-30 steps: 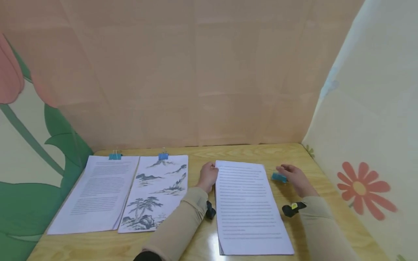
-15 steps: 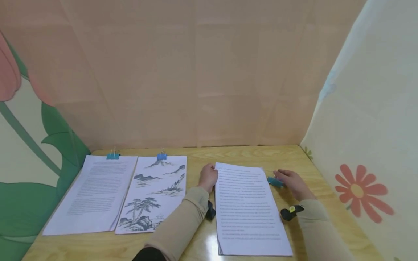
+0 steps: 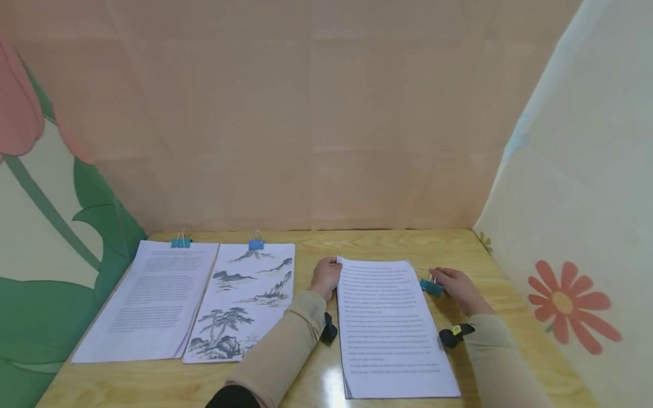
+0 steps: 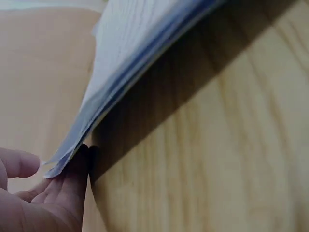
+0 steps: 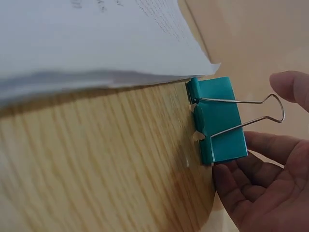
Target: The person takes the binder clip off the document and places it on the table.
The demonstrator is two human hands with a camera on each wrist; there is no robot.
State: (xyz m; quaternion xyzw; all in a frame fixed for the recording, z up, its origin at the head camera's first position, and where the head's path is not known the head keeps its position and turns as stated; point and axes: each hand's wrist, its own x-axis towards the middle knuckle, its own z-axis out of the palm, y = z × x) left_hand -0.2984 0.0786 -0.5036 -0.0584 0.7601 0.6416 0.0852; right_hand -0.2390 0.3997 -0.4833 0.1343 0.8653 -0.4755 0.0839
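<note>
A stack of printed sheets (image 3: 393, 328) lies on the table in front of me. At its far left corner is my left hand (image 3: 325, 277); in the left wrist view, its fingers (image 4: 70, 188) are under the lifted corner and the thumb is at the edge. To the right of the stack, my right hand (image 3: 461, 289) holds a teal binder clip (image 5: 219, 121). The clip's rolled edges face the stack, close to its corner. Curled fingers support the clip from below, and the thumb stands near the wire handle (image 5: 275, 108).
Two more paper stacks lie to the left: a text one (image 3: 153, 306) with a teal binder clip (image 3: 181, 243) and one with an ink landscape (image 3: 224, 334) under a blue binder clip (image 3: 256, 244). Walls border the wooden table (image 3: 311, 385) at the back and right.
The right hand has brought the binder clip slightly left and nearer, closer to the stack, and turned it. The left hand stays at the stack's corner.
</note>
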